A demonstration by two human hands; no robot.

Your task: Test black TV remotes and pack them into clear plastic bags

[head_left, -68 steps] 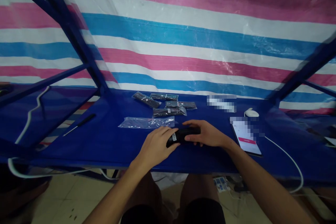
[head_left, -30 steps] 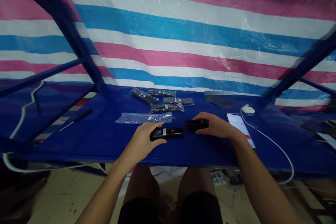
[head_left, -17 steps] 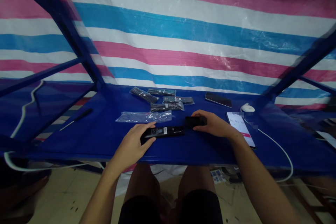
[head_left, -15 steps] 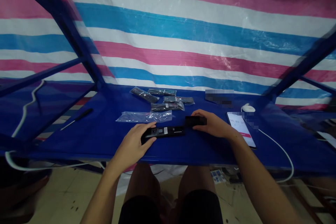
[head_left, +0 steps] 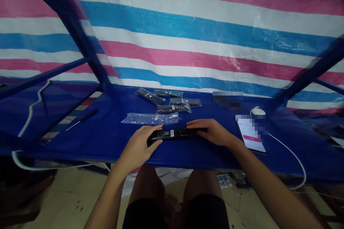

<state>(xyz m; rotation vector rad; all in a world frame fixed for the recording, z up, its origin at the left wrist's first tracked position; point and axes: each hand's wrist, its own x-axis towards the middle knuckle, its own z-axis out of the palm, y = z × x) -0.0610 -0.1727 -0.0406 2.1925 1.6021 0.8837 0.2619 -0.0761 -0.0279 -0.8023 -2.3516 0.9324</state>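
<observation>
I've got left hand [head_left: 139,146] gripping black remote [head_left: 172,134] mid-frame on the worktop [head_left: 107,143]; right hand [head_left: 212,132] pressing its cover on, looks like; next needs a firm slide shut

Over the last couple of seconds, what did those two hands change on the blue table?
The right hand brought the small black cover, held apart a second ago, back against the black remote that the left hand steadies. The bagged remotes, empty plastic bag and phone stayed put.
</observation>
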